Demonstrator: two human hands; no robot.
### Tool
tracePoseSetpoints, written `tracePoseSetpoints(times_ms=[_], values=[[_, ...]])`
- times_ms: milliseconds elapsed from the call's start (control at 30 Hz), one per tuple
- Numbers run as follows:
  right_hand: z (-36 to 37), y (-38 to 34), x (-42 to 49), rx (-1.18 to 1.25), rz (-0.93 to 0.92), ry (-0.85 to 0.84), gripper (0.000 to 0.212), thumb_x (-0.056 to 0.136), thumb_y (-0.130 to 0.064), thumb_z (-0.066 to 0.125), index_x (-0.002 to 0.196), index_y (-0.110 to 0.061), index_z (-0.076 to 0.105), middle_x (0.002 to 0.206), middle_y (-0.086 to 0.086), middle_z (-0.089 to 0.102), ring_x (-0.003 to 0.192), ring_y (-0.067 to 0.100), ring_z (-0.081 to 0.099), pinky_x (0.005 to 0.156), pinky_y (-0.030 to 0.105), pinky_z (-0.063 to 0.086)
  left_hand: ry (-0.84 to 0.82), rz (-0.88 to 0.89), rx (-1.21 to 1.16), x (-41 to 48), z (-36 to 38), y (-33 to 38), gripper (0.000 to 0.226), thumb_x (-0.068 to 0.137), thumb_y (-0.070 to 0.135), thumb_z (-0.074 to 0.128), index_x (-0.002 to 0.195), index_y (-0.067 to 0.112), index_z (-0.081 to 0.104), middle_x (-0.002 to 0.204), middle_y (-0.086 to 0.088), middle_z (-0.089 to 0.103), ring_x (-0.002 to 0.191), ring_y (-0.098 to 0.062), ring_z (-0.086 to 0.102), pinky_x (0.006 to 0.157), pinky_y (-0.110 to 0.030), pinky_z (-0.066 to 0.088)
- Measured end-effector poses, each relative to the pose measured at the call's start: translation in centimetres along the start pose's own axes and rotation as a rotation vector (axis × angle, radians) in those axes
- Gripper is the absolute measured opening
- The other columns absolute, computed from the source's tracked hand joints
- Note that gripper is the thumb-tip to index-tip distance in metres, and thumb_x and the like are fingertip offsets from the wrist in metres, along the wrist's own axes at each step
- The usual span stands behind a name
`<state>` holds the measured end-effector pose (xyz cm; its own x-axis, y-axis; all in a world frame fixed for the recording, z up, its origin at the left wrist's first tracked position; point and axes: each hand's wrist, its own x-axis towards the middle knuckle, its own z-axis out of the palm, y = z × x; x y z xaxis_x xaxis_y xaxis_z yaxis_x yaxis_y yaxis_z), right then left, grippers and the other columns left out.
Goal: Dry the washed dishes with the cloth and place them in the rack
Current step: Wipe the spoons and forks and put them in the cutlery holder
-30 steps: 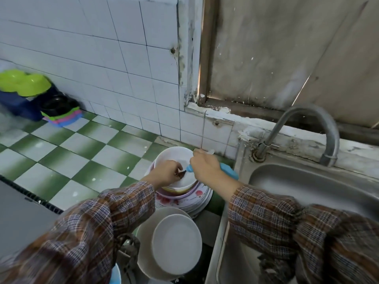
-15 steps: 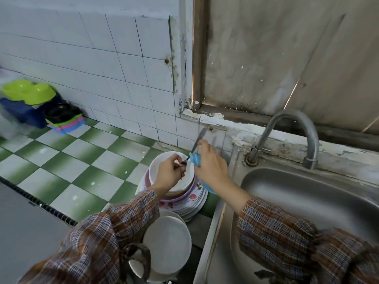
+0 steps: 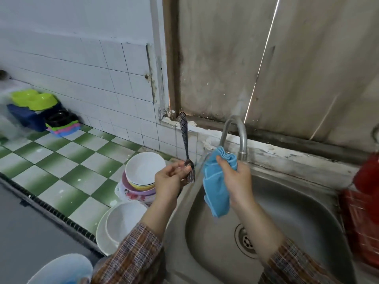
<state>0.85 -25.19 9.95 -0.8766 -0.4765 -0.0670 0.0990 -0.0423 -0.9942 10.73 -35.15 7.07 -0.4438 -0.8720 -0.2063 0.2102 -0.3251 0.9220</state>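
Since half a second ago the two hands have drawn apart and come away from the bowl stack toward the sink, and the fork is now free of the cloth. The left hand (image 3: 171, 181) pinches the fork (image 3: 184, 138) low down, thumb and fingertips closed on it just above the tines. The patterned handle stands nearly upright above the hand, in front of the tiled wall. The tines point down past the fingers.

Just to the right of it, not touching, the right hand (image 3: 239, 181) grips the blue cloth (image 3: 217, 191). Its thumb lies across the bunched top, its fingers are curled behind, and the loose end hangs down below the palm. Both hands are above the left part of the steel sink (image 3: 287, 201), and the curved tap (image 3: 242, 138) rises just behind the right hand.

To the left of the left hand and a little below it stands a stack of bowls (image 3: 143, 169), a white one on top, on flowered plates. Nearer, below the left forearm, two white plates (image 3: 123, 220) lie one in the other. All these rest on the green-and-white checked surface (image 3: 67, 160). Well to the left, against the wall, sits a pile of coloured plastic tubs (image 3: 34, 101). Far to the right of the right hand something red (image 3: 367, 175) is blurred, and I cannot tell what it is.
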Motion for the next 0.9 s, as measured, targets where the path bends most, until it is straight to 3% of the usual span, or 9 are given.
tracePoseSetpoints(times_ms=[100,200,300,433,533,600,733,833,900], values=[[-2.5,-1.0,-1.2,0.131,0.063,-0.018,0.018,0.092,-0.029,0.064,0.079,-0.017,0.065,0.071,0.002,0.068,0.068,0.021,0.064,0.069,0.034,0.050,-0.070,-0.007,-0.012,-3.6,2.3,-0.1,0.012,0.083,-0.008,0.066,0.091,0.001,0.066,0.066,-0.004,0.070,0.058,-0.012,0.066,0.053,-0.022,0.054],[-4.5,-1.6,-2.4,0.207,0.113,-0.171,0.033,0.093,-0.046,0.054,0.086,-0.016,0.067,0.072,0.001,0.072,0.066,0.017,0.066,0.068,0.032,0.052,-0.105,0.020,0.050,-6.9,5.4,-0.7,0.011,0.084,-0.007,0.065,0.090,0.001,0.069,0.075,-0.008,0.073,0.067,-0.017,0.067,0.064,-0.028,0.057],[-6.5,-1.7,-3.3,0.268,0.156,-0.293,0.048,0.085,-0.060,0.047,0.091,-0.018,0.070,0.084,0.004,0.075,0.080,0.018,0.069,0.083,0.037,0.052,-0.068,0.042,0.093,-8.8,7.9,-1.5,0.017,0.081,-0.010,0.067,0.084,0.006,0.074,0.079,-0.011,0.074,0.071,-0.021,0.067,0.071,-0.034,0.057],[-9.9,-2.0,-3.3,0.038,-0.024,-0.248,0.010,0.095,-0.023,0.060,0.104,-0.022,0.064,0.098,0.003,0.072,0.091,0.020,0.068,0.087,0.039,0.053,-0.191,0.027,0.073,-11.4,10.0,-1.7,0.023,0.085,-0.012,0.060,0.088,0.005,0.074,0.068,-0.001,0.073,0.059,-0.011,0.067,0.055,-0.022,0.054],[-12.1,-2.5,-3.0,-0.032,-0.075,-0.197,0.021,0.089,-0.009,0.067,0.102,-0.025,0.065,0.101,0.002,0.072,0.092,0.020,0.070,0.085,0.040,0.057,-0.300,0.114,0.171,-12.4,10.7,-1.8,0.031,0.086,-0.010,0.062,0.086,0.018,0.075,0.079,0.006,0.075,0.078,-0.010,0.072,0.068,-0.019,0.055],[-12.9,-3.3,-3.1,-0.017,-0.092,-0.167,0.024,0.088,-0.003,0.066,0.094,-0.026,0.066,0.094,0.002,0.072,0.081,0.013,0.071,0.073,0.031,0.059,-0.272,0.266,0.306,-12.8,11.2,-1.8,0.038,0.088,-0.007,0.060,0.086,0.029,0.073,0.085,0.010,0.075,0.092,-0.011,0.071,0.078,-0.019,0.054],[-13.7,-4.9,-3.5,-0.091,-0.153,-0.146,0.027,0.093,-0.002,0.059,0.094,-0.029,0.062,0.090,-0.004,0.069,0.081,0.012,0.067,0.067,0.019,0.055,-0.198,0.527,0.485,-13.3,12.6,-0.1,0.036,0.093,0.008,0.059,0.123,0.029,0.062,0.101,0.011,0.066,0.094,-0.001,0.062,0.073,-0.008,0.048],[-14.1,-5.6,-4.2,-0.153,-0.167,-0.239,0.031,0.094,0.003,0.052,0.098,-0.026,0.063,0.091,-0.003,0.069,0.082,0.009,0.066,0.070,0.016,0.053,-0.351,0.485,0.498,-12.3,13.9,1.8,0.047,0.093,0.017,0.064,0.136,0.030,0.051,0.106,0.008,0.067,0.096,-0.003,0.063,0.080,-0.015,0.051],[-13.9,-5.7,-4.5,-0.214,-0.144,-0.294,0.028,0.096,-0.003,0.053,0.106,-0.026,0.065,0.098,-0.001,0.070,0.091,0.014,0.067,0.082,0.027,0.055,-0.436,0.392,0.428,-12.0,14.9,2.6,0.050,0.090,0.012,0.067,0.133,0.029,0.049,0.100,0.000,0.072,0.091,-0.011,0.068,0.083,-0.024,0.055]])
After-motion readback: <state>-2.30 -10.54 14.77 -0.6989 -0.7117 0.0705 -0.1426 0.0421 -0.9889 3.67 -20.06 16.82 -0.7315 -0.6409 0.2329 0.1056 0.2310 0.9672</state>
